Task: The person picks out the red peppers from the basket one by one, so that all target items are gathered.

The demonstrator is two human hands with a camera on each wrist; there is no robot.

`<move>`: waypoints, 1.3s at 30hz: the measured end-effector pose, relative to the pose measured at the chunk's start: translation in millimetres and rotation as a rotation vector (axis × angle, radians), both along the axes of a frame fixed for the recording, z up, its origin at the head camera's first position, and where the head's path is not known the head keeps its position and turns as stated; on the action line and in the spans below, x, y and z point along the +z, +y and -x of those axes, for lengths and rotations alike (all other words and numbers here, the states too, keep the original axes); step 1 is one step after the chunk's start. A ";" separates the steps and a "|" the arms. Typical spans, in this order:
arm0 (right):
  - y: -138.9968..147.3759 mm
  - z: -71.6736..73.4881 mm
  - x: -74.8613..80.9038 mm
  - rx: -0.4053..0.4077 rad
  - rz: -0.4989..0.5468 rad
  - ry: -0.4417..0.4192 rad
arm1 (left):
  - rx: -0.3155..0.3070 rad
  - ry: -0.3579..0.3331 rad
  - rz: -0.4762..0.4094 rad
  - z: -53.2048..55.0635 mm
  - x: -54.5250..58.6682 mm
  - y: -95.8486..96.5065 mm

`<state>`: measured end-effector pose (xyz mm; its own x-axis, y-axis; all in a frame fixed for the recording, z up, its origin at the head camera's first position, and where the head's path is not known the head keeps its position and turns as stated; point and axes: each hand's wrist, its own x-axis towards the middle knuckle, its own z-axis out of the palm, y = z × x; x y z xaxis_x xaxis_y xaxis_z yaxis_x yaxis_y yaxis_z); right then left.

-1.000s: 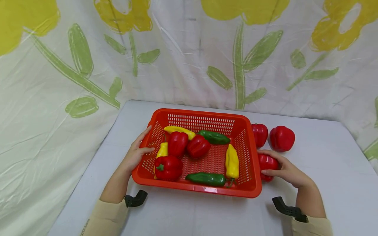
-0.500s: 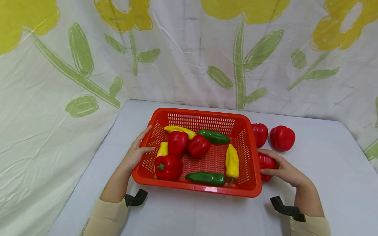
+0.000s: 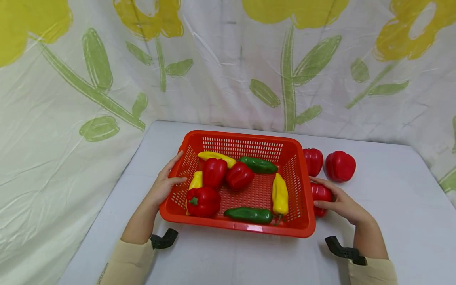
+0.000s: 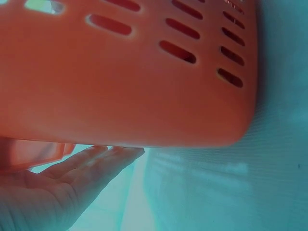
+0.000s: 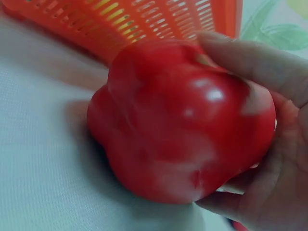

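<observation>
left hand (image 3: pixel 164 187), one: thumb laid over the left rim of the basket (image 3: pixel 242 137), fingers reaching along the outer wall, rim gripped between them; right hand (image 3: pixel 343 201), one: thumb and fingers spread to a pepper's width, curved round a red pepper (image 5: pixel 173 120); that pepper is outside the basket, just beside its right wall; whether it touches the table (image 3: pixel 228 261), i cannot tell from my remote station;

inside the basket i count: three reds (image 3: pixel 215 173), all left of the middle, the nearest showing its green stem; three yellows (image 3: pixel 280 196), one toward the far wall, one partly hidden behind the nearest red, one near the right wall; two greens (image 3: pixel 249 215), one far, one near;

on the table, beyond the right hand: two loose reds (image 3: pixel 340 166), one close beside the basket, one farther right;

sleeves (image 3: pixel 124 261), two, beige, each with a black bracket (image 3: pixel 164 239); curtain (image 3: pixel 221 99), white, with yellow flowers (image 3: pixel 295 12).
</observation>
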<state>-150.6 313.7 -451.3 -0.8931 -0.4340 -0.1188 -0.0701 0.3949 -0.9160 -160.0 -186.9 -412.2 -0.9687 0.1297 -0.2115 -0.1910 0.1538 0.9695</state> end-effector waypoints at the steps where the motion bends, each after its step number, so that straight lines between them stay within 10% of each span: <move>1: -0.3 -0.1 0.4 -0.004 0.005 0.004 | -0.001 0.000 -0.001 0.0 -0.3 -0.1; 21: -3.3 1.2 -1.8 -0.023 0.018 0.009 | -0.009 0.013 -0.003 -0.2 -0.4 -0.8; 39: 14.8 -9.0 21.1 -0.096 -0.054 0.191 | -0.002 0.002 0.002 -0.6 2.2 1.8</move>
